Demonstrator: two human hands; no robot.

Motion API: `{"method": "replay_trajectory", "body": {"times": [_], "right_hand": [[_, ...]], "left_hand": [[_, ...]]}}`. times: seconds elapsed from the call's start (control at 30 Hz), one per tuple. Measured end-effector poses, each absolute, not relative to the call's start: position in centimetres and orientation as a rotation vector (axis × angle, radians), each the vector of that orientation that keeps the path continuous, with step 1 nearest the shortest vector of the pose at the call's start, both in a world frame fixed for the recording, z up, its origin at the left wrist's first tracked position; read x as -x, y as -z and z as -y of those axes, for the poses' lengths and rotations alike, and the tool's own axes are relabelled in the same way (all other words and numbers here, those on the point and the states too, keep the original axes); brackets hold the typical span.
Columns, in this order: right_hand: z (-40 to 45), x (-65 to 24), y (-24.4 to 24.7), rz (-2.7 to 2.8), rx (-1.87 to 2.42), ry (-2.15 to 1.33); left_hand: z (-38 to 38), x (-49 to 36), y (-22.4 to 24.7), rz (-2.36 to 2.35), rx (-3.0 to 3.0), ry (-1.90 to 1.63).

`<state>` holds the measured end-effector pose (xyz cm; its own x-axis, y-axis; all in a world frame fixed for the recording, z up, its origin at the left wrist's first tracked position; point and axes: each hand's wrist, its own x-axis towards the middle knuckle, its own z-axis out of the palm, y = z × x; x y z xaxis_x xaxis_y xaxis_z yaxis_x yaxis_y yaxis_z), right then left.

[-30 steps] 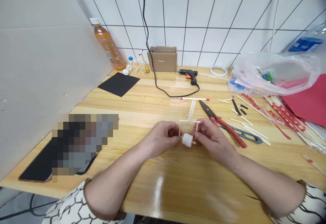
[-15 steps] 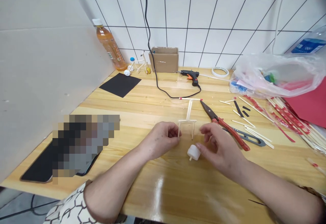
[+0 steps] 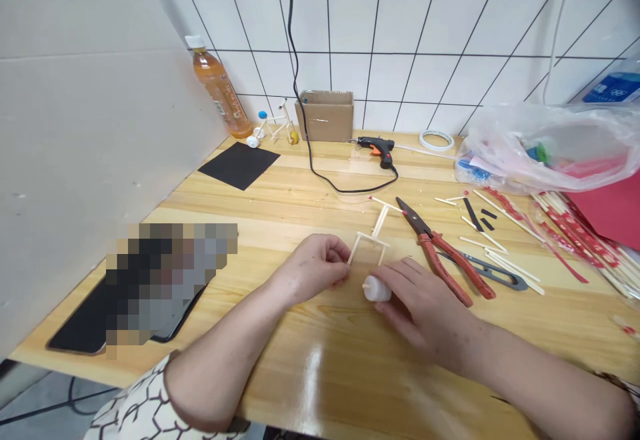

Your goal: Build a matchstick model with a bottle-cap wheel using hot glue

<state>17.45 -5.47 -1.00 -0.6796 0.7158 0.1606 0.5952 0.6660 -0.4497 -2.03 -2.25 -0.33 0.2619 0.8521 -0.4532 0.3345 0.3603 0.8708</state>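
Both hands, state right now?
Left hand: closed, holding the wooden stick frame.
Right hand: fingers over the white cylinder; can't tell if it's gripped.

1. My sleeve [image 3: 135, 400] is white with a net of black branching lines.
2. The worktop [image 3: 295, 387] is pale yellow wood with honey-brown grain.
3. The stick frame [image 3: 370, 243] between my fingers is pale wood, its crossbar tipped with red.
4. The small cylinder [image 3: 377, 289] is plain white.
5. The pliers [image 3: 445, 267] have dark jaws and red handles.
6. The glue gun [image 3: 375, 150] is black with an orange trigger.
7. The wall tiles [image 3: 400, 47] are white, gridded with black lines.
8. The card [image 3: 607, 207] on the right is red.
9. The wrappers [image 3: 575, 230] on the chopsticks are red and white.
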Motion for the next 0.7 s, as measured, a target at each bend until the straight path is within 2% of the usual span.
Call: {"method": "replay_trajectory", "body": {"times": [0.7], "right_hand": [[5.1,-15.1,1.2,2.514,1.158,-0.363]], "left_hand": [[2.2,1.9,-0.6,-1.307,-1.223,-0.339]]}}
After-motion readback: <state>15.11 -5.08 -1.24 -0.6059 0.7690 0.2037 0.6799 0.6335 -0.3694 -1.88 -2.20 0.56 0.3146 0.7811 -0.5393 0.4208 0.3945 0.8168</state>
